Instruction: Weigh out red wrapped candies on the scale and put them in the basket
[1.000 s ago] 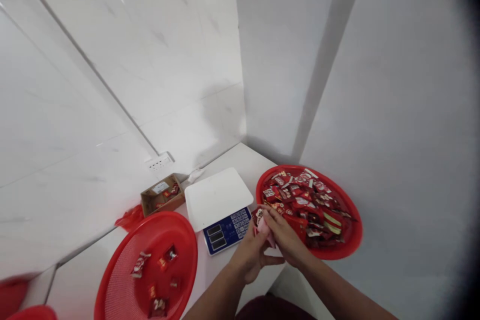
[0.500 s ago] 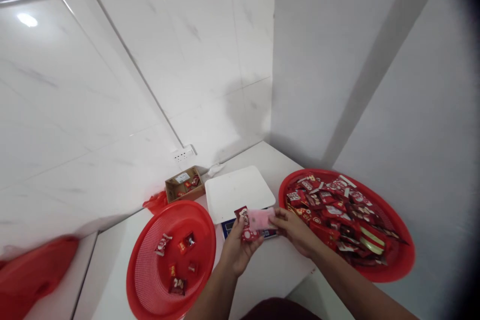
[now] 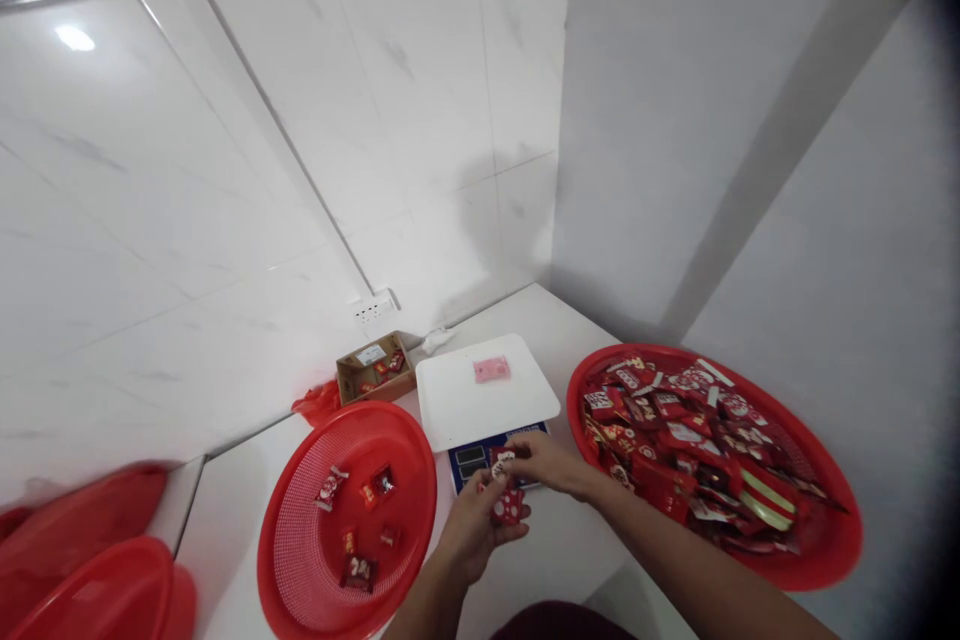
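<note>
In the head view, my left hand is closed around a red printed packet with white patterns. The fingers of my right hand pinch its upper end. Both hands are just in front of a kitchen scale with a white tray and a blue display panel. A pink packet lies flat on the scale's tray, apart from my hands.
A red basket at left holds several small wrapped sweets. At right, a red basket is piled with red packets. Behind stand a cardboard box and a wall socket. A red tub sits lower left.
The pink packet has left my right hand and now rests on the scale's tray. My right hand has come back to the red packet in my left hand. The view has shifted slightly.
</note>
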A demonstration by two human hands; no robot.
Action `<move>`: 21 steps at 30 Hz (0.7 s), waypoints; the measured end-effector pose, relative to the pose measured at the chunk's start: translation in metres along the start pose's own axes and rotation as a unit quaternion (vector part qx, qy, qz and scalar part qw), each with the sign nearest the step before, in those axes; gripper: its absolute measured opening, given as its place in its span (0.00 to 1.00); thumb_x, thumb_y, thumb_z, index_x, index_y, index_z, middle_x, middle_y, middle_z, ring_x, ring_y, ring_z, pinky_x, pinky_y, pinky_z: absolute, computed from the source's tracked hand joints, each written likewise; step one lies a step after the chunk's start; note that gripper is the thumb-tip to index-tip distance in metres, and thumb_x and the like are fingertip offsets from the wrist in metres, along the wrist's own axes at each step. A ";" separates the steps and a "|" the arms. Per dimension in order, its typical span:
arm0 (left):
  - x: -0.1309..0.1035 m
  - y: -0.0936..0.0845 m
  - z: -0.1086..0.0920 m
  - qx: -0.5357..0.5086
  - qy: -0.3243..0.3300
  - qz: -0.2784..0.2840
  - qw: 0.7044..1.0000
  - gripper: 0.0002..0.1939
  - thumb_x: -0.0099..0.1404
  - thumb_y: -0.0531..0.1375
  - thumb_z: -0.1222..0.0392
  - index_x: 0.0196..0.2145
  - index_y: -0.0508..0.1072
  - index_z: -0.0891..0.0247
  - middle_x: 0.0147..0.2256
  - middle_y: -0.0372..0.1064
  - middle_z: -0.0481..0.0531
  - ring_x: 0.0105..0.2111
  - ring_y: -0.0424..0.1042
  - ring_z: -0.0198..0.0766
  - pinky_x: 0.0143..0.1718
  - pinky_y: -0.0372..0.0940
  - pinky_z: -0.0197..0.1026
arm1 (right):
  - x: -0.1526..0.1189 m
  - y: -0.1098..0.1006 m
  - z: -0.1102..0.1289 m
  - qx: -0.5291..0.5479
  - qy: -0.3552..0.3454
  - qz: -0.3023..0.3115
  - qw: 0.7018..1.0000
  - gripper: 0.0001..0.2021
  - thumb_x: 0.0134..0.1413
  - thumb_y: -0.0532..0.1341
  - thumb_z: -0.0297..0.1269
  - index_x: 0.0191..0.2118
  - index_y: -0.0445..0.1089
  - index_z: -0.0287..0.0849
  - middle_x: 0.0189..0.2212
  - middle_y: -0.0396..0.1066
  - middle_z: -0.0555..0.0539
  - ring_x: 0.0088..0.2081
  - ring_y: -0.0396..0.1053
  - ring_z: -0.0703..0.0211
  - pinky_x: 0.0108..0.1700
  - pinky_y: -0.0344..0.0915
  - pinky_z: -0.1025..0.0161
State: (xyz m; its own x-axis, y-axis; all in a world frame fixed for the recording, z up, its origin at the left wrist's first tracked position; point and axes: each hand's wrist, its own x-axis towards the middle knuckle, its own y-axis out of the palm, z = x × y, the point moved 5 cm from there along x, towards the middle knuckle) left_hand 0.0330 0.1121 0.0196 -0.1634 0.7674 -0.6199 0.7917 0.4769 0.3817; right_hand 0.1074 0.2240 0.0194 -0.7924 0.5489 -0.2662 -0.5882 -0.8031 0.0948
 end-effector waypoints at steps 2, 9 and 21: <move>0.003 -0.007 0.004 -0.051 -0.001 -0.031 0.998 0.13 0.56 0.61 0.58 0.35 0.60 0.61 0.30 0.70 0.49 0.29 0.74 0.36 0.30 0.68 0.37 | 0.007 -0.010 -0.001 0.013 0.003 -0.049 0.999 0.10 0.40 0.65 0.42 0.25 0.70 0.39 0.19 0.71 0.52 0.23 0.67 0.63 0.28 0.65 0.65; 0.017 -0.029 -0.022 -0.077 0.053 -0.116 0.989 0.10 0.54 0.55 0.75 0.28 0.60 0.61 0.24 0.68 0.46 0.26 0.72 0.31 0.39 0.69 0.42 | 0.024 -0.039 -0.004 0.020 0.003 -0.189 0.982 0.21 0.46 0.60 0.41 0.48 0.65 0.42 0.41 0.72 0.44 0.37 0.72 0.59 0.36 0.69 0.61; 0.077 -0.028 -0.108 0.152 0.151 -0.174 0.961 0.30 0.60 0.56 0.50 0.57 0.51 0.56 0.59 0.50 0.60 0.59 0.52 0.49 0.54 0.56 0.55 | -0.102 -0.151 0.006 -0.277 -0.070 -0.387 0.877 0.17 0.48 0.55 0.35 0.46 0.68 0.43 0.49 0.67 0.43 0.53 0.61 0.51 0.57 0.53 0.50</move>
State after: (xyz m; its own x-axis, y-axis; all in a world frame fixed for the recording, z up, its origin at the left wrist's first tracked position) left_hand -0.0650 0.2042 0.0350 -0.5769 0.6946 -0.4297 0.7858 0.6155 -0.0600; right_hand 0.2759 0.2912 0.0381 -0.2247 0.9712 0.0791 -0.8209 -0.1449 -0.5524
